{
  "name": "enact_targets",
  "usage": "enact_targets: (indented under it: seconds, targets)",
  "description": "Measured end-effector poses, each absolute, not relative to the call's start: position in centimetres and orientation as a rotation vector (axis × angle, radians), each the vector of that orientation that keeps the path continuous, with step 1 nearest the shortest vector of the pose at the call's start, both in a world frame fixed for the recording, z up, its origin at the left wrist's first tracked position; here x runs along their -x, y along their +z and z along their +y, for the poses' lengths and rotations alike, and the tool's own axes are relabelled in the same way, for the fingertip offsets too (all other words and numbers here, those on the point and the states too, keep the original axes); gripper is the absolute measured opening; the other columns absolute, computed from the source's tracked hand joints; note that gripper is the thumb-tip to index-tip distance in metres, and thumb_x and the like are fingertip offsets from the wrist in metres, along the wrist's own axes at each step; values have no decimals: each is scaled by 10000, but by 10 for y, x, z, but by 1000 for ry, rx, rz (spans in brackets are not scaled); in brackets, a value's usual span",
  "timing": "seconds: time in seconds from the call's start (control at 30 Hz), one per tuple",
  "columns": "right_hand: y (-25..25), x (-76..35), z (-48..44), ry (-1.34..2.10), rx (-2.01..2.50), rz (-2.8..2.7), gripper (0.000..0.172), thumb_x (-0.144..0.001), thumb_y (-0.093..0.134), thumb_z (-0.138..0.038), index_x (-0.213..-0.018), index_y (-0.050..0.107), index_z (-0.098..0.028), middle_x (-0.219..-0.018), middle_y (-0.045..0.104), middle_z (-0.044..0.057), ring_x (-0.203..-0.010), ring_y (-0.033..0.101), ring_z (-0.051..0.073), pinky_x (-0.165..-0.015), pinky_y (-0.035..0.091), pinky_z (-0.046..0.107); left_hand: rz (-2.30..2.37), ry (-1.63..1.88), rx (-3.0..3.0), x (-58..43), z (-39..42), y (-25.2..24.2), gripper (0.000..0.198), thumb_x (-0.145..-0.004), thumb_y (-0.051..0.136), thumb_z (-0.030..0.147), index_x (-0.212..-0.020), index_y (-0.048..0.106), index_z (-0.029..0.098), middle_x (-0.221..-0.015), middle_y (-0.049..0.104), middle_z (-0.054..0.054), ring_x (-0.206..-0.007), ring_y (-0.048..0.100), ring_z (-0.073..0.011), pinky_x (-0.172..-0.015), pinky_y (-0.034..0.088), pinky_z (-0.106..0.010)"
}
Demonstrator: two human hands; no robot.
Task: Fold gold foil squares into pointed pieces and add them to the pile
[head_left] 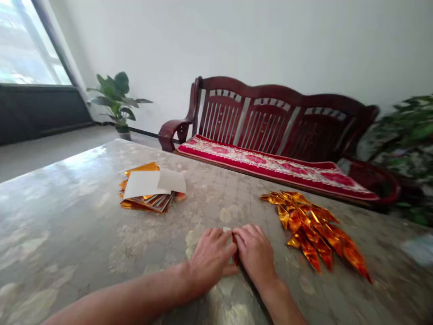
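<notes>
Two hands down on a polished marble-patterned tabletop (64, 225); notes run left to right from my fingers.

Far left and well ahead of the fingers: a bright window (27, 45), then a potted plant (117, 97) standing on the floor beyond the table.

Ahead and left of the fingers, well apart from them: a loose stack of gold foil sheets (147, 192), with pale paper sheets (147, 184) lying on top.

At the fingers: my left hand (210, 259) is curled, its fingers (219, 237) narrow and closed in on a folded gold foil strip (234, 250). My right hand (254, 253) meets it, its fingers (241, 234) also narrow and pressing the same strip from the other side. Both hands hold the strip, which shows only as a thin orange-gold sliver between them, just above the tabletop.

Just right of my right hand, near but not touching: a fanned pile of pointed folded foil pieces (309, 228).

Ahead of the fingers: a dark red wooden bench (264, 113) with a red floral cushion (270, 167). Far right: a blurred leafy plant (406, 135).
</notes>
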State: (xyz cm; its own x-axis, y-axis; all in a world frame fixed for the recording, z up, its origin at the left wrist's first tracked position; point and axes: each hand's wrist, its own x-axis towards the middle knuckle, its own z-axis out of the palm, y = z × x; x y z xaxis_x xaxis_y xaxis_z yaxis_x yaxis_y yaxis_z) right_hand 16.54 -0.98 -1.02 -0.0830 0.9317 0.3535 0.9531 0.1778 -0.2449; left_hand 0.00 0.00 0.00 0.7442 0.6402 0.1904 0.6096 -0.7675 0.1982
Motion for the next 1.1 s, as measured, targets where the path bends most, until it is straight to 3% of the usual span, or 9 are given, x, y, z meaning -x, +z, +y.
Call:
enact_targets:
  seconds: [0.67, 0.9, 1.1]
  targets:
    - [-1, -160, -15, -97, 1760, -2088, 109, -904, 620, -176, -904, 708, -241, -850, 636, 30, -861, 508, 202, -773, 350, 295, 1009, 367, -2812, 5, 4, 5, 415, -813, 699, 542, -1098, 604, 255, -1189, 602, -33, -1039, 546, -261, -882, 459, -409]
    - [-2, -159, -14, -157, 1779, -2112, 120, -890, 625, -154, -819, 685, -230, -820, 627, 29, -837, 503, 202, -753, 334, 307, 1003, 387, -2847, 4, 8, 3, 455, -772, 739, 546, -1079, 591, 244, -1357, 516, -38, -1079, 525, -270, -882, 461, -408]
    - [1, -160, -16, -109, 1763, -2087, 118, -884, 616, -175, -826, 693, -243, -826, 653, 23, -854, 524, 208, -765, 343, 319, 936, 374, -2889, 4, 13, 3, 487, -781, 717, 571, -1107, 562, 243, -1225, 586, -32, -1036, 526, -263, -864, 455, -395]
